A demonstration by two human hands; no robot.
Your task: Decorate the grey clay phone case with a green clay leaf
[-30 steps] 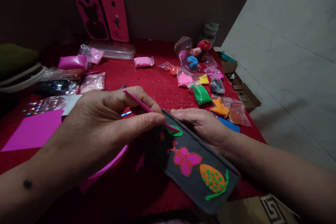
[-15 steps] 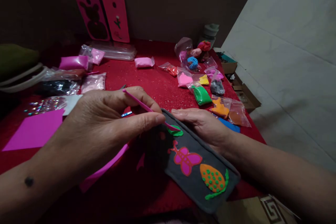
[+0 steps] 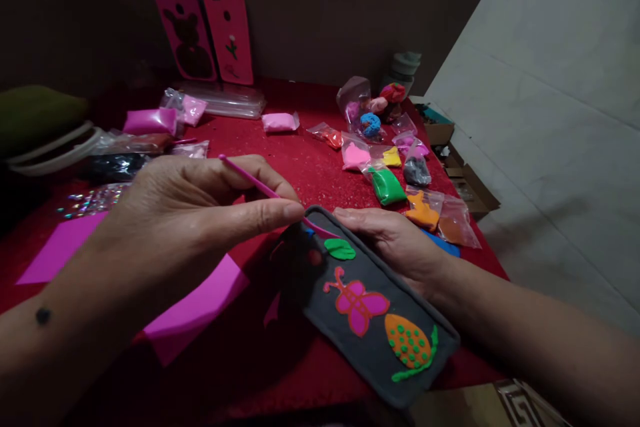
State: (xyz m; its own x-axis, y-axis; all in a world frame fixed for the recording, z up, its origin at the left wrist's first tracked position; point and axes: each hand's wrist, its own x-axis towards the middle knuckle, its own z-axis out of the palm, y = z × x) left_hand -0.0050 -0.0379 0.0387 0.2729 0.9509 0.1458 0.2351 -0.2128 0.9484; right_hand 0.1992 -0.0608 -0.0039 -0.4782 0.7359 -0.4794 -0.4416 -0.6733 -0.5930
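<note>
A dark grey phone case (image 3: 370,340) lies on the red tablecloth (image 3: 295,153), decorated with a green leaf (image 3: 340,249), a pink butterfly (image 3: 357,303) and an orange dotted egg shape (image 3: 407,341). My left hand (image 3: 195,213) pinches a thin pink modelling tool (image 3: 260,188), its tip resting on the case just left of the green leaf. My right hand (image 3: 387,237) lies along the case's far edge, fingers flat and pressed against it, holding it steady.
Small bags of coloured clay (image 3: 387,183) lie at the right of the table. Two pink phone cases (image 3: 210,33) lean on the back wall. Pink foam sheets (image 3: 200,307) lie at the left, with glittery packets (image 3: 90,200). Cardboard boxes (image 3: 470,180) sit beyond the right edge.
My left hand and the pink tool have shifted slightly left and up, so the whole green leaf shows. My head has turned a little, shifting the scene right.
</note>
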